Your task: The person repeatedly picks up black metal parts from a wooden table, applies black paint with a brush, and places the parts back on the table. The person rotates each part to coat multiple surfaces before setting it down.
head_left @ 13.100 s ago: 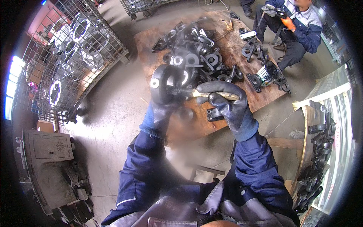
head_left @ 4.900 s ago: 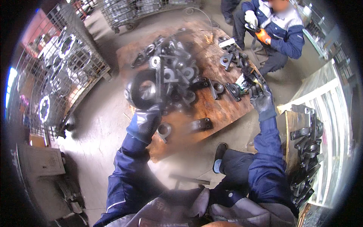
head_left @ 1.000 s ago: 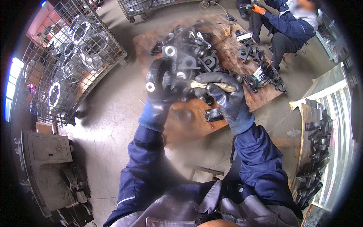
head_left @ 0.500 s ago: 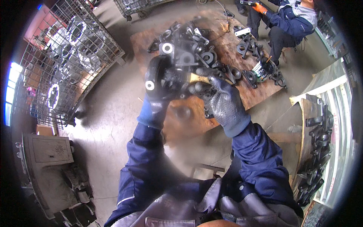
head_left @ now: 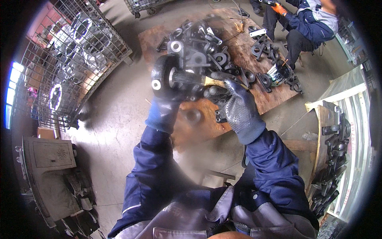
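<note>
wire cage [head_left: 126, 55] holding silvery castings [head_left: 77, 46] | grey panelled box [head_left: 47, 153] | wheeled cart [head_left: 140, 5]

This place looks like a factory workshop. Beyond the right hand [head_left: 235, 104], many black metal parts [head_left: 215, 58] lie on a wooden board [head_left: 274, 99]. Left of the left hand [head_left: 165, 106], a wire cage [head_left: 126, 53] contains silvery metal parts [head_left: 81, 34], above a grey floor [head_left: 113, 103].

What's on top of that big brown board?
A heap of dark metal parts and a streaked can sit on the board. The heap and gloved right hand hide what's beneath.
</note>
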